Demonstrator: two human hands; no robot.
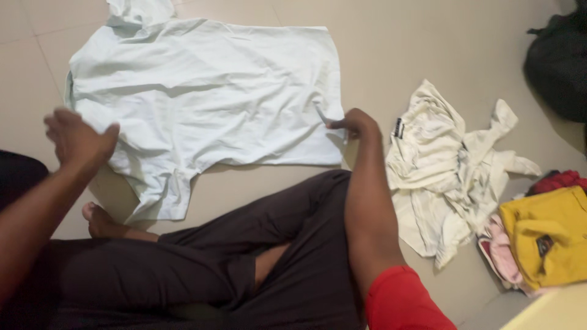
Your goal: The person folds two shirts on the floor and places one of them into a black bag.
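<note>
While spread flat on the tiled floor [391, 55], pale green shirt [208, 91] far of the crossed legs [202, 263], collar to the left, hem to the right. Right hand [353, 124] at the near right corner, fingers pinching the hem. Left hand [79, 140] at the near left edge by the sleeve, fingers loosely curled, touching the cloth or just above it, hard to tell. Right of the shirt, a crumpled cream shirt [446, 171]; further right, a yellow garment [550, 235] on pink and red clothes; far right, a black bag [559, 61].

Soft, even indoor light; faint shadows on the floor; slight motion blur throughout.
</note>
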